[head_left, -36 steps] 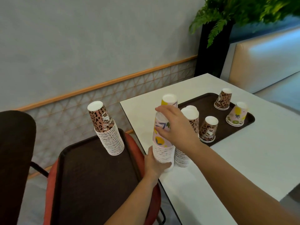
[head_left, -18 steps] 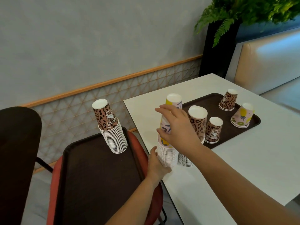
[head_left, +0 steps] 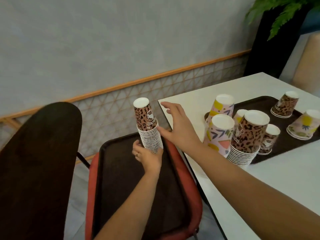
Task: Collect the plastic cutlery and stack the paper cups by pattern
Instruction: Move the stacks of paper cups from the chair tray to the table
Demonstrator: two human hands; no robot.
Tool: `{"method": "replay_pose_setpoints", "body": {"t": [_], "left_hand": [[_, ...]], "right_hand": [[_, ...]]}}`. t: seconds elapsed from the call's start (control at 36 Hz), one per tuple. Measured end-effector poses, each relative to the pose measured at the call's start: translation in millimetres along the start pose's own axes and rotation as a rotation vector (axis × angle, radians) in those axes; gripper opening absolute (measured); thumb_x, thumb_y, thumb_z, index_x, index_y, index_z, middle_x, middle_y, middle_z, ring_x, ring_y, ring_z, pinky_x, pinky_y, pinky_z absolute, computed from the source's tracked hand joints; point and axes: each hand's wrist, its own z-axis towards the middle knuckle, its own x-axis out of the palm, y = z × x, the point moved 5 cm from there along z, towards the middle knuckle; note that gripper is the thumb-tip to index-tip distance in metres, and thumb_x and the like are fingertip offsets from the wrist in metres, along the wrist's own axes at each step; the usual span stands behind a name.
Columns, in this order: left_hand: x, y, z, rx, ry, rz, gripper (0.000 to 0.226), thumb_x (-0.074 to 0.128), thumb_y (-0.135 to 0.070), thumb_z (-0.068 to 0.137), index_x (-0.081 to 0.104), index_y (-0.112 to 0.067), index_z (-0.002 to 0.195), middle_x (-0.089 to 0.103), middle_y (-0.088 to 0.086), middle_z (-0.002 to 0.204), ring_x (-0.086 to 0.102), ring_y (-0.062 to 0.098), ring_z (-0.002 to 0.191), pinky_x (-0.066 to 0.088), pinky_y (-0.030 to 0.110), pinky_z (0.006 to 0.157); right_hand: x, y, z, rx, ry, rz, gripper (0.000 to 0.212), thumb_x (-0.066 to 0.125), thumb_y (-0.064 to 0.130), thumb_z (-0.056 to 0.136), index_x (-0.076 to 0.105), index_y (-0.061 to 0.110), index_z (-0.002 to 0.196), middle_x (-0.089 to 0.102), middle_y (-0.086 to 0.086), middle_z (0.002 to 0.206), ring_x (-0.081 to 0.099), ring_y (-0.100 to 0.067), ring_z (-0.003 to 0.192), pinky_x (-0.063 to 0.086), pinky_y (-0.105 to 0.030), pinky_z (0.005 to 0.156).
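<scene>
A tall stack of upside-down leopard-print cups [head_left: 147,125] stands on the dark tray [head_left: 121,187] that lies on the red chair. My left hand [head_left: 147,155] grips the bottom of that stack. My right hand [head_left: 178,126] hovers just right of it, fingers spread, holding nothing. On the white table, a pink fruit-pattern stack [head_left: 219,134] and a leopard stack [head_left: 247,135] stand side by side, with another pink stack [head_left: 220,106] behind. No cutlery is in view.
A second dark tray [head_left: 259,104] on the white table [head_left: 259,187] carries single upside-down cups: a leopard cup [head_left: 284,104], a pineapple-print cup [head_left: 304,124] and a small leopard cup [head_left: 268,139]. A dark chair back [head_left: 38,161] is at left, a black planter [head_left: 270,40] at the far right.
Both hands let go of the pink stack on the table and moved left to the leopard stack on the chair tray. My view turned left.
</scene>
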Motion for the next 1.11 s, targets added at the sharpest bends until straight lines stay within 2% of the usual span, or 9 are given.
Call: {"method": "replay_pose_setpoints", "body": {"t": [0.14,0.28,0.39,0.5,0.69,0.83,0.92,1.0,1.11], "left_hand": [[-6.8,9.4,34.0,-0.058,0.145,0.007,0.104,0.082,-0.009,0.067,0.015,-0.012,0.146,0.019,0.018,0.151,0.028,0.035,0.137,0.031,0.041,0.107],[1.2,17.7,57.2,0.002,0.312,-0.030,0.110,0.088,-0.009,0.058,0.021,-0.019,0.145,0.032,0.009,0.144,0.037,0.024,0.131,0.036,0.034,0.101],[12.7,26.9,70.1,0.010,0.378,-0.122,0.107,0.090,-0.009,0.053,0.029,-0.025,0.140,0.048,-0.001,0.135,0.048,0.018,0.124,0.044,0.034,0.097],[19.3,32.8,75.9,-0.014,0.386,-0.198,0.099,0.086,-0.002,0.059,0.032,-0.022,0.140,0.054,-0.003,0.126,0.052,0.015,0.116,0.045,0.036,0.097],[29.5,41.7,82.9,-0.070,0.370,-0.242,0.099,0.085,0.004,0.058,0.034,-0.015,0.140,0.055,0.003,0.129,0.053,0.020,0.118,0.045,0.038,0.098],[32.6,51.2,78.2,-0.114,0.382,-0.271,0.094,0.085,0.004,0.058,0.039,-0.020,0.136,0.058,0.002,0.125,0.055,0.018,0.114,0.048,0.035,0.093],[31.5,61.1,72.9,-0.147,0.382,-0.282,0.096,0.087,0.001,0.052,0.042,-0.027,0.132,0.062,0.002,0.121,0.059,0.022,0.111,0.051,0.050,0.093],[32.0,65.7,70.8,-0.146,0.402,-0.299,0.096,0.086,0.005,0.052,0.042,-0.028,0.131,0.062,0.003,0.118,0.060,0.023,0.109,0.051,0.053,0.092],[30.2,66.1,65.8,-0.128,0.412,-0.263,0.097,0.090,-0.014,0.040,0.043,-0.042,0.120,0.064,-0.005,0.114,0.061,0.020,0.106,0.055,0.051,0.086]], "right_hand": [[35.3,-8.6,28.9,0.095,0.043,0.026,0.087,0.075,0.023,0.075,0.023,0.013,0.144,0.030,-0.007,0.145,0.032,-0.017,0.134,0.026,-0.017,0.100],[65.9,-25.4,48.5,0.206,0.081,0.072,0.100,0.077,0.031,0.072,0.012,0.018,0.147,0.026,-0.003,0.152,0.028,-0.018,0.138,0.027,-0.032,0.109],[84.1,-37.0,56.5,0.237,0.072,0.133,0.096,0.078,0.032,0.070,0.021,0.021,0.145,0.037,0.001,0.146,0.038,-0.018,0.133,0.036,-0.038,0.108],[91.3,-47.1,59.7,0.263,0.038,0.128,0.080,0.078,0.029,0.068,0.038,0.019,0.136,0.051,0.000,0.132,0.050,-0.017,0.120,0.043,-0.032,0.098],[88.2,-51.1,55.5,0.310,0.001,0.151,0.075,0.079,0.026,0.064,0.043,0.022,0.130,0.053,0.005,0.126,0.051,-0.011,0.115,0.039,-0.021,0.086],[80.8,-49.9,42.2,0.314,-0.016,0.161,0.075,0.079,0.027,0.064,0.042,0.025,0.129,0.053,0.009,0.125,0.052,-0.007,0.113,0.040,-0.018,0.086],[76.8,-47.7,32.6,0.308,-0.008,0.160,0.076,0.079,0.027,0.063,0.042,0.026,0.129,0.054,0.010,0.126,0.052,-0.007,0.114,0.045,-0.025,0.092],[72.1,-45.9,23.3,0.310,-0.016,0.171,0.076,0.080,0.029,0.063,0.041,0.027,0.129,0.054,0.011,0.126,0.051,-0.007,0.116,0.046,-0.028,0.096],[64.1,-41.2,13.5,0.313,-0.032,0.184,0.076,0.080,0.029,0.064,0.042,0.028,0.129,0.053,0.011,0.127,0.050,-0.005,0.117,0.045,-0.025,0.097]]}}
